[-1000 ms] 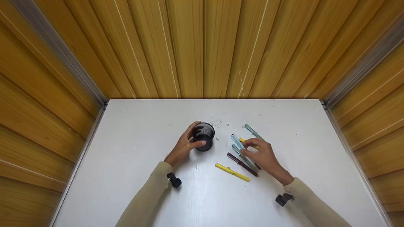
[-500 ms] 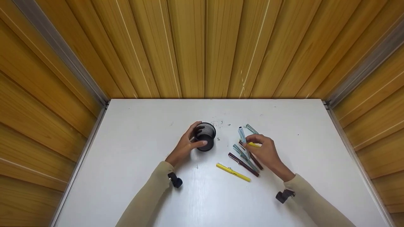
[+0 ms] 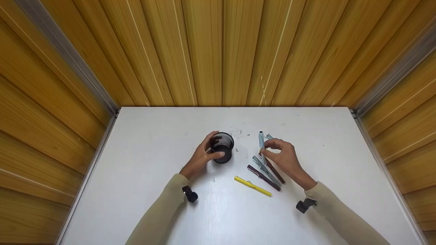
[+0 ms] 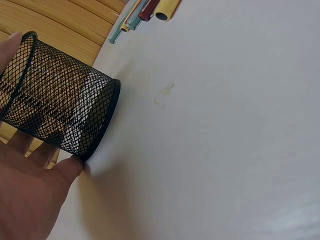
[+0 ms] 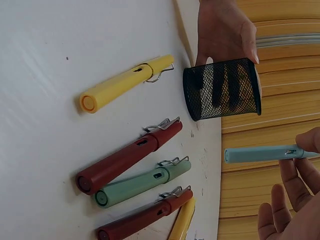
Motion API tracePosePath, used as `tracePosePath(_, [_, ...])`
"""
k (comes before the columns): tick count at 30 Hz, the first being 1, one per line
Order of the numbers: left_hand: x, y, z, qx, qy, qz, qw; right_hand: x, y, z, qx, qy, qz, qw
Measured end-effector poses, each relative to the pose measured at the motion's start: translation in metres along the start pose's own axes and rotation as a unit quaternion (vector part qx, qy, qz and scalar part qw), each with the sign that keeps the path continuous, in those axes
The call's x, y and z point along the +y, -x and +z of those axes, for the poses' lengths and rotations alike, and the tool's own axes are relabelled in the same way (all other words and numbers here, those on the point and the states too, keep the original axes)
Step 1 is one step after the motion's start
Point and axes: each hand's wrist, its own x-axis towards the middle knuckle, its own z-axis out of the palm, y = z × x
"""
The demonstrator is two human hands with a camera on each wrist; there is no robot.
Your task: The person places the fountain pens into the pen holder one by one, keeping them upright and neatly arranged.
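Note:
My left hand (image 3: 199,158) holds a black mesh pen cup (image 3: 225,148) upright on the white table, its fingers and thumb around the side. Through the wall in the right wrist view, the cup (image 5: 222,92) shows only the fingers behind it. Between thumb and fingertips, my right hand (image 3: 285,159) pinches a light blue pen (image 3: 261,140), raised above the table and standing nearly upright. Below it lie a yellow pen (image 3: 252,186), a dark red pen (image 3: 264,177), a green pen (image 5: 142,186) and another dark red pen (image 3: 276,173).
Another green pen (image 3: 269,136) lies behind the right hand, mostly covered by it. A second yellow pen (image 5: 183,220) sits under that hand, beside a dark red one. Wood-patterned walls (image 3: 218,51) border the table (image 3: 153,143) at the back and both sides.
The light blue pen has turned from a slant to nearly upright and risen off the other pens in my right hand. My left hand and the cup stay in place.

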Motion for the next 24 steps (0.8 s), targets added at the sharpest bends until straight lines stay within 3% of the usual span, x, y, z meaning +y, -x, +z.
tracePosePath(10, [0.000, 0.001, 0.000, 0.001, -0.012, -0.006, 0.9999, -0.015, -0.020, 0.008, -0.008, -0.015, -0.005, 1.000])
tracePosePath(24, [0.001, 0.000, 0.001, 0.004, 0.004, -0.002, 1.0000, -0.024, -0.037, 0.021, -0.004, -0.036, -0.019, 0.999])
